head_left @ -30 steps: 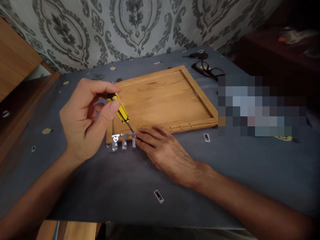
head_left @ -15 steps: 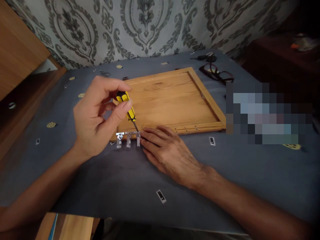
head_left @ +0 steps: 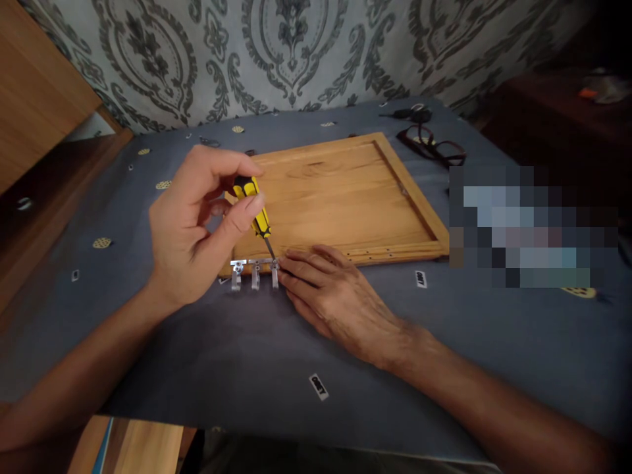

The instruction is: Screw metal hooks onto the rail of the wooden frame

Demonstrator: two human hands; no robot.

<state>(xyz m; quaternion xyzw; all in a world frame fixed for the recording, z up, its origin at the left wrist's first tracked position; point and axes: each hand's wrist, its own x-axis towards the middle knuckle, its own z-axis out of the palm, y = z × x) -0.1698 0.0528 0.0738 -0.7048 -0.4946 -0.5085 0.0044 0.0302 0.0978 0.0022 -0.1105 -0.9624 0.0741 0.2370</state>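
My left hand (head_left: 190, 224) grips a yellow-and-black screwdriver (head_left: 258, 209) between thumb and fingers. Its shaft slants down, with the tip at the rightmost of three small silver metal hooks (head_left: 275, 273). These hooks sit in a row along the near edge of a framed wooden panel (head_left: 316, 191), their lower ends hanging over it. Close beside that rightmost hook, my right hand (head_left: 340, 296) holds the panel's near edge, fingers over the wood. Its fingertips reach the hook; what lies beneath them is hidden. Several small dark holes run along the edge to the right.
The panel lies on a table with a blue patterned cover (head_left: 237, 388). Glasses (head_left: 432, 146) and a dark tool (head_left: 407, 114) are at the back right. A wooden cabinet (head_left: 44, 85) stands at the left, patterned wallpaper (head_left: 291, 52) behind. A pixelated patch hides something at right.
The whole view has shifted slightly. Both hands, the screwdriver and the hooks keep nearly the same places relative to the panel.
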